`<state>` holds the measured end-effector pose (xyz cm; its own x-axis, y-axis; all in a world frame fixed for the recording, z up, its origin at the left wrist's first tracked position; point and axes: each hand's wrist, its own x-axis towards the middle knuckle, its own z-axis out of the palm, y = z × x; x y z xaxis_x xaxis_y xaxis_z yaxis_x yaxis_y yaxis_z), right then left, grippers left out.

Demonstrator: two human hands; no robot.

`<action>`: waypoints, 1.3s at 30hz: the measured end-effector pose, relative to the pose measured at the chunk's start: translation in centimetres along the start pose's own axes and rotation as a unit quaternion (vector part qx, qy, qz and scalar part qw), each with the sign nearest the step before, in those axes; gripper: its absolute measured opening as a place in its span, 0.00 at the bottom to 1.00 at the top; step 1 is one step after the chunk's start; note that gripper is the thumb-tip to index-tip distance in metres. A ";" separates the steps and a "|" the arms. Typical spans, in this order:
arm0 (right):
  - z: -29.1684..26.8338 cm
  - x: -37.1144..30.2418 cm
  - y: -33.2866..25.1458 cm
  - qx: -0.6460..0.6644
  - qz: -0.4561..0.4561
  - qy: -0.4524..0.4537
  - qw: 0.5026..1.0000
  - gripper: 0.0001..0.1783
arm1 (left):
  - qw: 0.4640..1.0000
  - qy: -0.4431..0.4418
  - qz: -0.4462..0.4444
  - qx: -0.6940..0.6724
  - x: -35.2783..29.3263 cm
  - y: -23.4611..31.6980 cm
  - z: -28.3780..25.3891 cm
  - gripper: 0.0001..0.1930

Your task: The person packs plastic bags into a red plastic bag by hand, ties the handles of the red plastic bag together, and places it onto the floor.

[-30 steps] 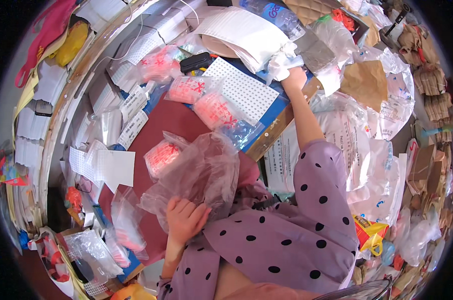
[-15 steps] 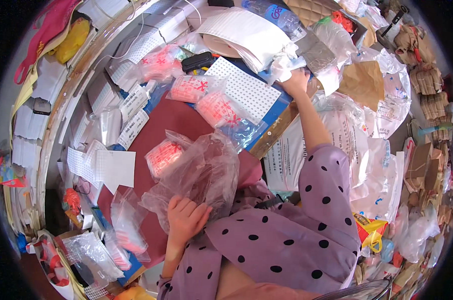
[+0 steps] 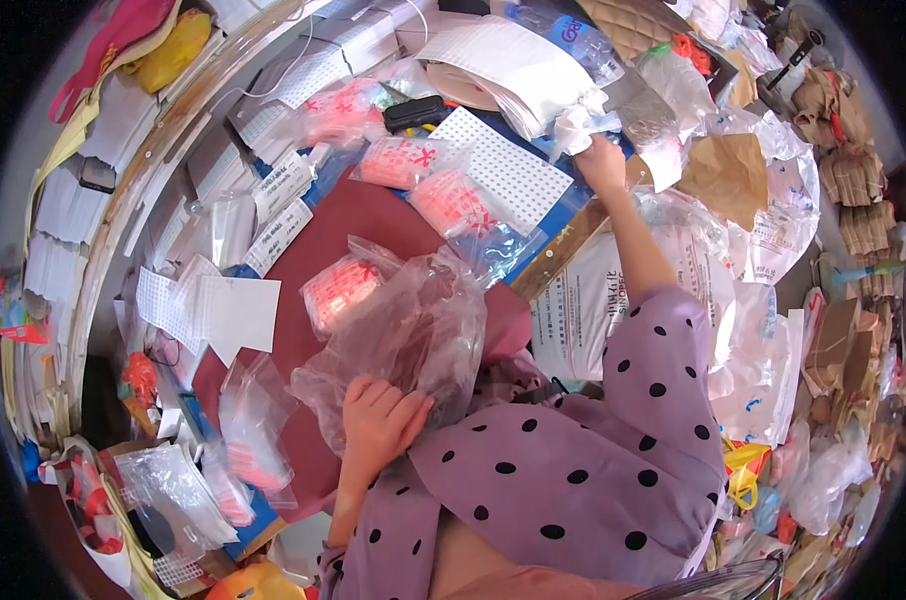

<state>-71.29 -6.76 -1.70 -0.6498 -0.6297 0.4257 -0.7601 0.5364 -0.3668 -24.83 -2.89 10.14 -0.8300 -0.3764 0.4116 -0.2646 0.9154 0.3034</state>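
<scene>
Bold red characters are showing on a pink packet [image 3: 343, 292] in clear film, and similar red print is marking the other pink packets [image 3: 451, 203] farther up; dark lettering is running along a white sack [image 3: 578, 315], a blue label is wrapping a clear bottle [image 3: 571, 42], and lines of dark print are covering two white label strips [image 3: 278, 225]. The large clear bag [image 3: 403, 325] is lying crumpled in front of the person, its long axis slanting from lower left to upper right; the pink packet is sitting just beside its upper left side, partly overlapped by the film, with its own long axis slanting the same way and its loose clear end pointing to the upper right. The two hands are lying well apart — the left hand [image 3: 381, 420] is curling its fingers on the bag's near edge, while the right hand [image 3: 603, 165] is touching a crumpled white wad [image 3: 578, 130]; how firmly it is gripping cannot be told, its fingertips being hidden. A maroon cover [image 3: 363, 215] is spreading over the worktop [image 3: 561, 248], whose wooden edge is showing beside a blue strip; stacked white paper [image 3: 68, 215] is filling the left side of the room, and brown bundles [image 3: 861, 170] are lining the right.
</scene>
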 end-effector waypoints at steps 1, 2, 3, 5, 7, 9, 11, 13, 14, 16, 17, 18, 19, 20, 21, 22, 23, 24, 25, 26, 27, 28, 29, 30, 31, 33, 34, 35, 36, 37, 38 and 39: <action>-0.2 -0.1 0.7 0.049 -0.008 0.027 0.998 0.13 | 1.000 0.006 0.007 -0.001 -0.1 0.0 0.0 0.08; -0.8 -0.2 0.4 0.073 0.013 0.027 0.997 0.16 | 1.000 0.013 0.010 -0.001 -0.3 0.0 0.0 0.08; -1.6 -0.6 0.3 0.071 0.009 0.025 0.997 0.16 | 1.000 0.016 0.005 -0.002 -0.5 -0.1 0.0 0.08; -3.6 -1.4 0.0 0.191 0.078 -0.026 0.978 0.19 | 1.000 0.025 0.019 0.003 -0.7 -0.3 0.0 0.08; -4.6 -1.7 -0.1 0.228 0.145 -0.086 0.959 0.20 | 0.999 0.028 0.018 0.005 -0.9 -0.3 0.0 0.08; -5.1 -2.0 0.6 0.427 0.221 -0.034 0.876 0.18 | 0.999 0.031 0.022 0.006 -0.9 -0.5 0.1 0.08; -6.4 -1.9 0.3 0.486 0.220 -0.041 0.845 0.16 | 0.999 0.026 0.029 0.013 -0.9 -0.8 0.2 0.07; -8.2 -2.1 -1.6 0.575 0.294 -0.055 0.761 0.16 | 0.999 0.029 0.024 0.019 -1.0 -1.2 0.4 0.07; -9.2 -2.4 -2.7 0.587 0.284 -0.045 0.757 0.16 | 0.999 0.032 0.025 0.024 -1.0 -1.3 0.4 0.07; -10.1 -3.0 -5.1 0.609 0.281 -0.084 0.737 0.16 | 0.999 0.032 0.022 0.036 -1.1 -1.4 0.5 0.07; -10.8 -3.3 -6.7 0.627 0.279 -0.116 0.718 0.16 | 0.998 0.032 0.026 0.045 -1.1 -1.5 0.4 0.07; -11.2 -4.1 -8.5 0.651 0.238 -0.124 0.710 0.16 | 0.998 0.034 0.019 0.048 -1.1 -1.6 0.6 0.07; -11.9 -4.9 -10.4 0.657 0.226 -0.181 0.696 0.17 | 0.998 0.032 0.026 0.051 -1.2 -1.7 0.7 0.07; -12.7 -5.9 -12.8 0.661 0.212 -0.244 0.677 0.17 | 0.998 0.031 0.026 0.057 -1.7 -1.6 0.7 0.08; -14.5 -7.7 -16.4 0.674 0.225 -0.281 0.645 0.20 | 0.998 0.033 0.017 0.058 -1.8 -1.7 0.6 0.08; -14.7 -9.4 -19.4 0.683 0.249 -0.318 0.608 0.23 | 0.998 0.027 0.015 0.061 -1.4 -2.2 0.9 0.08; -14.3 -11.0 -21.1 0.738 0.159 -0.360 0.548 0.24 | 0.997 0.026 0.024 0.063 -1.2 -2.1 0.9 0.09; -13.7 -13.1 -22.4 0.758 0.124 -0.405 0.496 0.23 | 0.998 0.026 0.020 0.062 -1.6 -2.0 0.9 0.09; -13.1 -15.3 -23.9 0.733 0.118 -0.425 0.518 0.22 | 0.996 0.040 0.022 0.072 -2.0 -2.1 1.2 0.08; -12.3 -17.0 -25.0 0.706 0.112 -0.447 0.539 0.21 | 0.995 0.055 0.022 0.082 -2.4 -2.1 1.3 0.08; -11.0 -17.9 -25.2 0.678 0.010 -0.477 0.560 0.17 | 0.995 0.053 0.013 0.085 -2.6 -2.2 1.0 0.08; -10.1 -18.5 -25.5 0.642 -0.092 -0.502 0.572 0.13 | 0.999 0.043 0.010 0.017 -2.7 -2.2 0.6 0.08; -10.3 -18.4 -25.6 0.582 -0.083 -0.612 0.529 0.14 | 0.998 0.035 -0.002 -0.048 -3.3 -2.1 0.0 0.07; -10.3 -18.2 -25.4 0.534 -0.130 -0.649 0.527 0.14 | 0.959 0.148 0.192 0.147 -5.7 -2.7 1.5 0.06; -10.4 -18.3 -25.5 0.484 -0.190 -0.689 0.506 0.14 | 0.962 0.139 0.162 0.168 -6.8 -1.4 0.6 0.06; -10.0 -18.5 -24.8 0.490 -0.162 -0.728 0.452 0.14 | 0.941 0.177 0.201 0.207 -6.6 -1.0 0.2 0.07; -9.9 -18.9 -24.6 0.444 -0.172 -0.752 0.456 0.15 | 0.933 0.198 0.200 0.225 -6.5 -0.7 -0.3 0.09; -9.7 -19.1 -24.6 0.396 -0.182 -0.771 0.464 0.15 | 0.935 0.194 0.188 0.229 -6.4 -0.4 -0.3 0.09; -9.6 -19.8 -24.7 0.288 -0.225 -0.761 0.536 0.16 | 0.928 0.201 0.201 0.240 -6.3 -0.2 -0.2 0.10; -9.8 -20.6 -25.2 0.286 -0.229 -0.767 0.527 0.16 | 0.921 0.207 0.215 0.251 -6.2 0.1 -0.2 0.12; -10.1 -21.4 -26.1 0.251 -0.361 -0.637 0.633 0.17 | 0.912 0.232 0.221 0.256 -5.4 0.2 -0.3 0.14; -10.3 -22.1 -26.7 0.207 -0.477 -0.476 0.710 0.19 | 0.913 0.229 0.215 0.258 -5.2 0.3 -0.3 0.14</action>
<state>-36.64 -1.45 7.19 0.6050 -0.7954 -0.0358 -0.6597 -0.4756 -0.5819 -20.44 -0.71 8.32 -0.6499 0.1225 0.7501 -0.2571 0.8933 -0.3687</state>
